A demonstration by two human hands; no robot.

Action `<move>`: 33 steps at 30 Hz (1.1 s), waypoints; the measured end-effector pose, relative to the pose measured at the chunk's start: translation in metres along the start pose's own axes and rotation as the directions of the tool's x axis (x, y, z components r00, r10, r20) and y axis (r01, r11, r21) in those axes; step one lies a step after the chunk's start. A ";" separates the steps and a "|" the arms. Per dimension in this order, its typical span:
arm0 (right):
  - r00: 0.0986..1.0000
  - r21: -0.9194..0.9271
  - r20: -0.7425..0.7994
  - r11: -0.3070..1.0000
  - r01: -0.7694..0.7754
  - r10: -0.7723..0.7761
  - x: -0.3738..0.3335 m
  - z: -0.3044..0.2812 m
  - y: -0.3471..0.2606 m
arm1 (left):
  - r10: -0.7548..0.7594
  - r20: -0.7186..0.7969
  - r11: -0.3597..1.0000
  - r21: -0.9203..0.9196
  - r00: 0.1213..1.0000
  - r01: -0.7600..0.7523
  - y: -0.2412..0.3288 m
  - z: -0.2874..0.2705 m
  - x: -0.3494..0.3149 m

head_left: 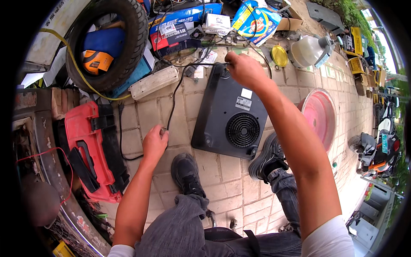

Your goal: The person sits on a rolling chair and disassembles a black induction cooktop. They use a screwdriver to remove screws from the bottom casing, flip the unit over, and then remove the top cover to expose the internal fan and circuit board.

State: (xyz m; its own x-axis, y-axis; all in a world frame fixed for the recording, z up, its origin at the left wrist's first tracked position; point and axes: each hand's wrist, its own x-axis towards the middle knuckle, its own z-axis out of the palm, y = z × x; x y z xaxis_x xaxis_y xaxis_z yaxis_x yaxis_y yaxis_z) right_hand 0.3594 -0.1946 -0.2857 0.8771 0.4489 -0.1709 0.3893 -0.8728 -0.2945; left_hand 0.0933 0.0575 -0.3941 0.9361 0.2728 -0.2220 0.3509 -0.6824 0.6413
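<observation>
A flat black induction cooker [227, 115] lies on the brick paving between my feet and the clutter, its underside up, with a round fan grille [243, 129] and pale labels showing. My right hand [246, 70] is closed on the black power cord [201, 64] at the cooker's far edge. From there the cord runs left and bends down to my left hand [155, 143], whose fingers pinch it. Past that hand the cord loops left over the paving, ending near a dark plug [121, 109].
Left stands a red and black toolbox [87, 150]; behind it are a tyre [135, 43] and a whitish plastic bar [154, 82]. Boxes [171, 40] and a blue-yellow bag [257, 21] crowd the far side. A translucent jug [308, 51] and a red basin [321, 118] stand right.
</observation>
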 end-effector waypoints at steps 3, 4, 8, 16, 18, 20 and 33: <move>0.996 -0.066 0.066 0.996 -0.062 0.067 0.006 -0.008 -0.002 | -0.012 0.006 1.000 -0.014 1.000 0.013 0.001 0.001 -0.001; 0.991 -0.105 0.053 0.988 -0.117 0.123 0.011 -0.010 -0.005 | -0.019 0.006 1.000 -0.019 1.000 0.019 0.001 0.002 0.000; 0.991 -0.123 0.089 0.986 0.109 -0.099 0.016 -0.007 0.000 | 0.003 0.007 1.000 -0.019 1.000 -0.003 -0.004 0.001 0.000; 0.893 -0.132 0.183 0.890 0.436 -0.410 0.033 -0.008 0.033 | -0.008 0.027 0.998 -0.066 1.000 0.009 0.006 0.002 0.001; 0.894 -0.127 0.159 0.889 0.439 -0.419 0.032 -0.008 0.025 | -0.007 0.020 0.998 -0.066 1.000 0.008 0.003 0.002 0.001; 0.972 -0.126 0.223 0.987 0.100 -0.070 0.035 -0.014 0.011 | -0.004 0.014 0.998 -0.065 1.000 0.005 0.003 0.004 -0.001; 0.972 -0.191 0.229 0.976 0.106 -0.061 0.030 -0.011 0.004 | -0.036 0.023 0.994 -0.106 0.999 0.039 0.004 0.004 -0.003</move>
State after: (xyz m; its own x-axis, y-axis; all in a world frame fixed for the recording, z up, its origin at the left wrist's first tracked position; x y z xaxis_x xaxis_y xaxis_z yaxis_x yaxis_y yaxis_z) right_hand 0.3902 -0.1867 -0.2820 0.7642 0.5331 -0.3632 0.5265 -0.8407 -0.1261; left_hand 0.0922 0.0512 -0.3942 0.9230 0.2815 -0.2623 0.3824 -0.5953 0.7067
